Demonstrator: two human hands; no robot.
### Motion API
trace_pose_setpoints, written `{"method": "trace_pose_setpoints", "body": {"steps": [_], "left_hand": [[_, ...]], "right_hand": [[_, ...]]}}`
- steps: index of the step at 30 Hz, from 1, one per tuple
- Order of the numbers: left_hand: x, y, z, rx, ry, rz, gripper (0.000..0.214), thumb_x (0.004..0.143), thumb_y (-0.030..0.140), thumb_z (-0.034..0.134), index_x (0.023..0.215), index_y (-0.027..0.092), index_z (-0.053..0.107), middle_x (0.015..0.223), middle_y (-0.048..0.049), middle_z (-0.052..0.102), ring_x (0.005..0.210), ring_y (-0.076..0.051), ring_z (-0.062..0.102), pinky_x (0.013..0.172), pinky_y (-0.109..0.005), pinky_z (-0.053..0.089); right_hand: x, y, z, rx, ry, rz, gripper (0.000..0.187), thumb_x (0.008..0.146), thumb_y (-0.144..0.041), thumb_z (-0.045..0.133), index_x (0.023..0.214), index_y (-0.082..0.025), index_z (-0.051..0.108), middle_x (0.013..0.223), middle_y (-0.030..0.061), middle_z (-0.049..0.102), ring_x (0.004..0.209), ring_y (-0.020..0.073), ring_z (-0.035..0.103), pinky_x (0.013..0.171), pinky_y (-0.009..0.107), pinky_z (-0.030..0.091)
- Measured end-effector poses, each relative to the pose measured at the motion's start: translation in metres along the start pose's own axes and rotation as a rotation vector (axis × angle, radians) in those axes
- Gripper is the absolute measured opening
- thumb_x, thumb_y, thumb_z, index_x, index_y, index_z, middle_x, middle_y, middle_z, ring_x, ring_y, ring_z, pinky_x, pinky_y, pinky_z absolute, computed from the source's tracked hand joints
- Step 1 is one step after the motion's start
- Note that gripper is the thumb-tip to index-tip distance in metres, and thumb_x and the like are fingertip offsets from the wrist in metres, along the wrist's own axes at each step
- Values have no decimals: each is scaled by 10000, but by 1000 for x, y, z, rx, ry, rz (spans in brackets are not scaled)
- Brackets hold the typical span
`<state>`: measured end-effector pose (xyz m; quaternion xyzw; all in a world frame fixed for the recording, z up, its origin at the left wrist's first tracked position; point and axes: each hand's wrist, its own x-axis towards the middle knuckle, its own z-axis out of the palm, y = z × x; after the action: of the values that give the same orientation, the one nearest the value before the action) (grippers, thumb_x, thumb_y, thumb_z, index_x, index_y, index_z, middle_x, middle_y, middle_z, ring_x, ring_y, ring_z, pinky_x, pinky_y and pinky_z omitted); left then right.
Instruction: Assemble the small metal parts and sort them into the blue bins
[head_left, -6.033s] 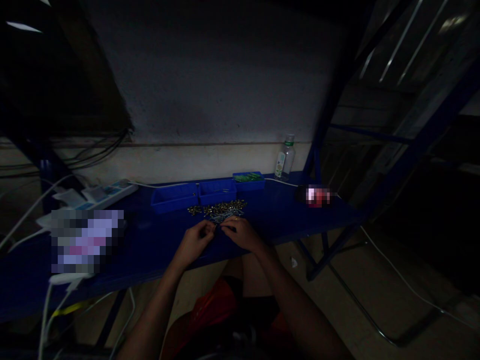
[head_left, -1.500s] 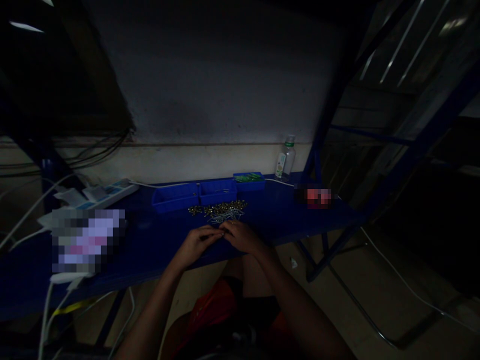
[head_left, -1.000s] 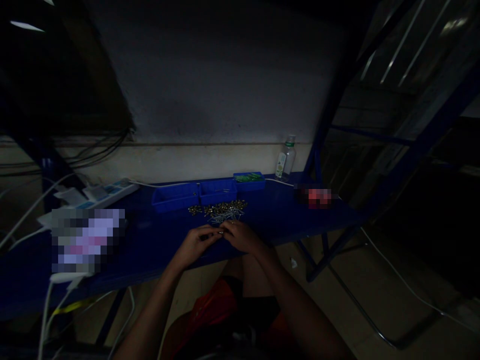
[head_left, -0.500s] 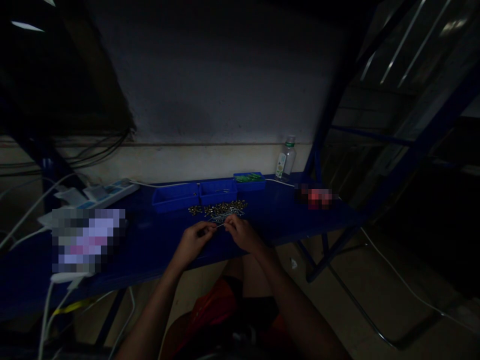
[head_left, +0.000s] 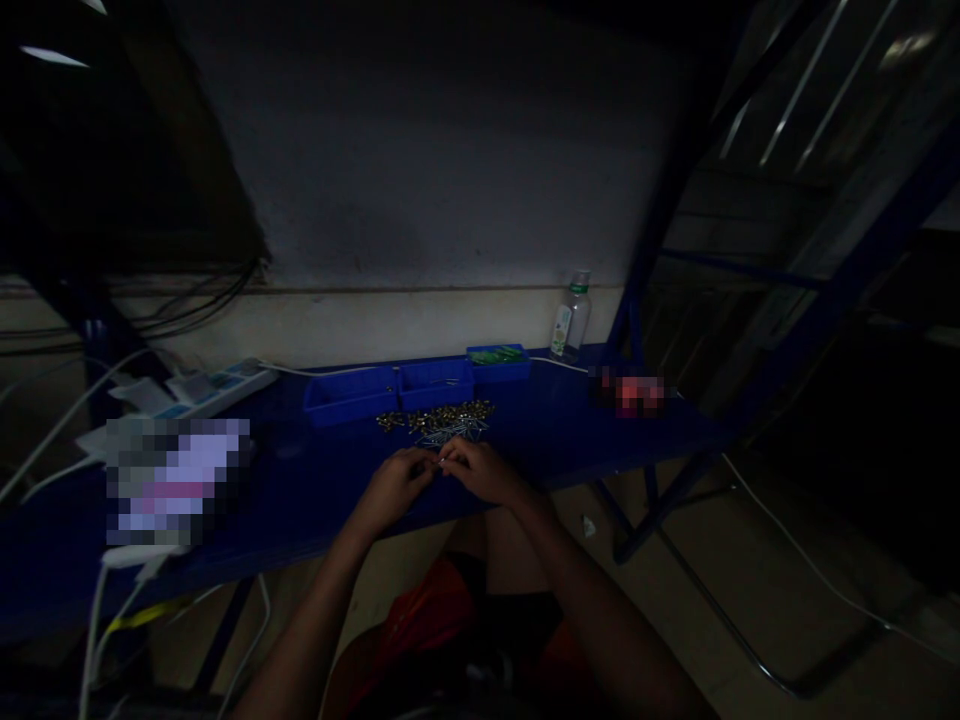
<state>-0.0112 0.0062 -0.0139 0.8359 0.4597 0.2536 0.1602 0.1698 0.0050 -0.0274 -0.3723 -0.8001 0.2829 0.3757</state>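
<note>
Low over the front of the blue table, my left hand (head_left: 397,485) and my right hand (head_left: 478,470) meet fingertip to fingertip, both closed in a pinch. Between them a bright bit of a thin metal rod (head_left: 442,461) shows; the fingers hide most of it. Just beyond my fingers lies a heap of thin silvery rods (head_left: 454,432), too small to make out in detail. Behind that spreads a pile of small brass-coloured metal pieces (head_left: 450,413), with a smaller cluster of similar pieces (head_left: 389,421) to its left.
Two blue bins (head_left: 351,395) (head_left: 435,384) stand behind the piles, beside a blue tray (head_left: 499,369) of green items. A clear bottle (head_left: 571,320) stands at the back right. Power strips (head_left: 217,390) and white cables lie left, near a blurred object (head_left: 176,480).
My hands have come closer together and slightly toward me. The thin rod that spanned the gap between my fingertips is now mostly hidden by them.
</note>
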Motion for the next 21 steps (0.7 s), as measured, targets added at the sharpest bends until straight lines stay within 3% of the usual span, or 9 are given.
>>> {"method": "trace_pose_setpoints", "body": {"steps": [9,15,21], "left_hand": [[0,0,1,-10,-7,-15,191,791,260,473,855,180,634,857,-51,639,824,-188,564,727,-264,404],[-6,6,-6,-182,84,-90,237,807,337,474,875,153,607,794,-33,622,726,-160,567,676,-254,425],[-9,9,-6,-237,129,-45,249,808,368,496,865,157,616,812,-36,630,750,-159,574,703,-255,437]], "right_hand": [[-2,-7,-2,-16,12,-20,129,847,-256,486,932,-207,570,828,-11,644,750,102,603,677,195,423],[1,2,-1,-25,169,0,138,850,-276,487,904,-184,574,824,11,634,767,111,594,698,210,426],[3,6,3,-249,41,-86,93,838,-268,528,832,-188,573,833,12,590,823,123,538,755,238,396]]}}
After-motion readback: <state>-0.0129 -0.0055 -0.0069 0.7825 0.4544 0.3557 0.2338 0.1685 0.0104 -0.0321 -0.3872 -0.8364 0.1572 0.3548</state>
